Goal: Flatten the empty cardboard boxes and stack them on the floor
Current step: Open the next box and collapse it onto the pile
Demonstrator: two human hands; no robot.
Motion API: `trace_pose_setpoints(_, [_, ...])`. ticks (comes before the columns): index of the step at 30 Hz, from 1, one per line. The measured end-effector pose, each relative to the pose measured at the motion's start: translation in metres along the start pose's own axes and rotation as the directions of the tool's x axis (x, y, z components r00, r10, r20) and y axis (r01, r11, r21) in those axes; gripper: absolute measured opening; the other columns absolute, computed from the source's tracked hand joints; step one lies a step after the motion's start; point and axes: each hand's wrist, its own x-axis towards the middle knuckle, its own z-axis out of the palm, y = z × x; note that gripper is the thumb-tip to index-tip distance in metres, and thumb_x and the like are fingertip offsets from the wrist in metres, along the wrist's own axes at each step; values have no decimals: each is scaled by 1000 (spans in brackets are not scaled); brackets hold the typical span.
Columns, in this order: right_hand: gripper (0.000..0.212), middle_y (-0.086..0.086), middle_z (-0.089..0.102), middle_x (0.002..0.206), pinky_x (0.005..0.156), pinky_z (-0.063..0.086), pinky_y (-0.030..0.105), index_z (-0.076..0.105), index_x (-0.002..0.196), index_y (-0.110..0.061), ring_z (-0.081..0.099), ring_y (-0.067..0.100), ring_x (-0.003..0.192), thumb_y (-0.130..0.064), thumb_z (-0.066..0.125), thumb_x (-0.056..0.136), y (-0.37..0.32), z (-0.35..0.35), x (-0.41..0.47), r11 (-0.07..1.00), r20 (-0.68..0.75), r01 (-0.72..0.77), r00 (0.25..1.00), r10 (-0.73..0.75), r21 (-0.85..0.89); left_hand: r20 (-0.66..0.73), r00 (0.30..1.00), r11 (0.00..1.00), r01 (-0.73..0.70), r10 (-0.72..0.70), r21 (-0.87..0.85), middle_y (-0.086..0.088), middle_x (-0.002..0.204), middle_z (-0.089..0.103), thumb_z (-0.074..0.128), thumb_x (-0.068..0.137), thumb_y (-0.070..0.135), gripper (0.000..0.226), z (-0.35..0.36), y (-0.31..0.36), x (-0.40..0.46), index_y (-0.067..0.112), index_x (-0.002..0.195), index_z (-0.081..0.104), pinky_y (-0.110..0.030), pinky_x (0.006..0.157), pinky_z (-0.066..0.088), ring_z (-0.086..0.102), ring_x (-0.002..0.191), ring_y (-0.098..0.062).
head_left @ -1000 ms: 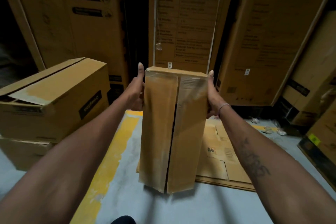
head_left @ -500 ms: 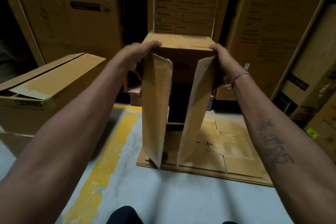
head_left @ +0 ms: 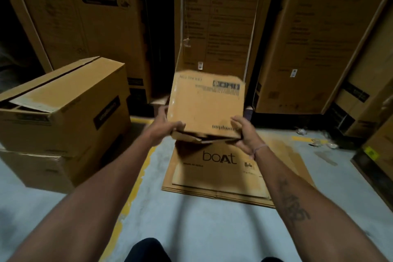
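At far left, two closed brown cardboard cartons (head_left: 63,110) sit one on top of the other on the grey concrete floor (head_left: 191,219), the upper one's top flap lifting slightly. A worn yellow painted line (head_left: 138,176) runs along the floor beside them.

In the centre, a person holds a small cardboard box (head_left: 205,104) out at arm's length, above a stack of flattened cardboard (head_left: 231,174) lying on the floor (the top sheet reads "boAt"). The left hand (head_left: 163,127) grips the box's lower left corner, fingers curled under and thumb on the face. The right hand (head_left: 244,134) clamps the lower right corner the same way. The box looks partly collapsed, its bottom flaps splayed and loose beneath the hands.

Tall printed cartons (head_left: 319,38) stand along the back and right, with small scraps of litter (head_left: 319,142) on the floor near them.

The cardboard is matte, stiff and creased, with a ragged, torn top edge. The likely trouble: the loose flaps could spring open, so the box lands bulky rather than flat, or it could slide off the stack's smooth top sheet if dropped off-centre.
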Motion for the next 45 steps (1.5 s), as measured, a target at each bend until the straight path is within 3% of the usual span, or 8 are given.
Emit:
trace_pose_setpoints(6, [73, 4, 75, 122, 91, 57, 45, 75, 122, -36, 73, 27, 109, -89, 41, 85, 11, 5, -11, 958, 12, -16, 1000, 20, -285, 8, 984, 984, 180, -180, 15, 2, 123, 64, 78, 79, 66, 78, -1, -32, -10, 22, 135, 46, -41, 85, 48, 60, 108, -20])
trace_pose_setpoints(18, [47, 10, 77, 108, 87, 62, 54, 56, 132, -26, 74, 31, 102, -48, 70, 93, 30, -8, -13, 883, 19, -160, 982, 188, -442, -395, 913, 992, 125, -102, 31, -7, 94, 69, 28, 95, 81, 66, 17, -31, -27, 23, 90, 60, -46, 88, 57, 67, 88, -29])
trace_pose_setpoints(24, [70, -3, 67, 126, 93, 56, 45, 47, 141, -32, 63, 23, 115, -44, 83, 82, 79, -20, -19, 814, 19, -71, 995, 100, -576, -300, 861, 851, 244, -411, -464, -10, 109, 73, 24, 88, 89, 84, 32, -113, -44, 18, 114, 62, -47, 94, 56, 69, 101, -31])
trace_pose_setpoints(29, [67, 1, 78, 104, 87, 49, 31, 67, 80, -12, 68, 15, 104, -68, 37, 103, 93, -19, -26, 986, -29, -14, 1000, 9, -166, -201, 835, 677, 249, -512, -692, -6, 115, 70, 27, 94, 82, 78, 35, -161, -70, 20, 129, 58, -41, 93, 52, 65, 106, -27])
trace_pose_setpoints(33, [64, 29, 73, 106, 98, 50, 38, 52, 60, -1, 71, 31, 103, -47, 49, 104, 94, -32, -17, 967, 347, -146, 913, 214, -211, -354, 718, 707, 268, -600, -655, -11, 116, 67, 49, 88, 81, 72, 23, -188, -81, 18, 124, 54, -56, 100, 53, 65, 105, -33])
trace_pose_setpoints(36, [39, 8, 67, 76, 68, 48, 26, 68, 76, -9, 59, 17, 69, -45, 82, 84, 92, -20, -20, 675, 386, -27, 802, 455, -738, -640, 531, 831, 331, -556, -448, -24, 140, 55, 78, 78, 58, 97, 0, -211, -73, 6, 148, 36, -57, 99, 54, 63, 118, -46])
trace_pose_setpoints(39, [41, 1, 68, 79, 69, 48, 30, 68, 82, -13, 60, 15, 75, -44, 93, 72, 102, 6, -27, 376, 357, 164, 768, 531, -912, -785, 524, 862, 506, -331, -25, -22, 167, 13, 89, 77, 31, 129, -16, -201, -72, 24, 164, -6, -66, 119, 24, 27, 150, -47])
trace_pose_setpoints(45, [84, 12, 44, 137, 93, 44, 44, 47, 134, -14, 41, 32, 121, -42, 92, 69, 172, 52, -52, -497, 481, 503, 857, 183, -707, -102, 974, 648, -56, 203, 760, -17, 159, 41, 64, 98, 15, 51, -27, -187, -53, 12, 148, 52, -50, 123, 19, 30, 151, -38])
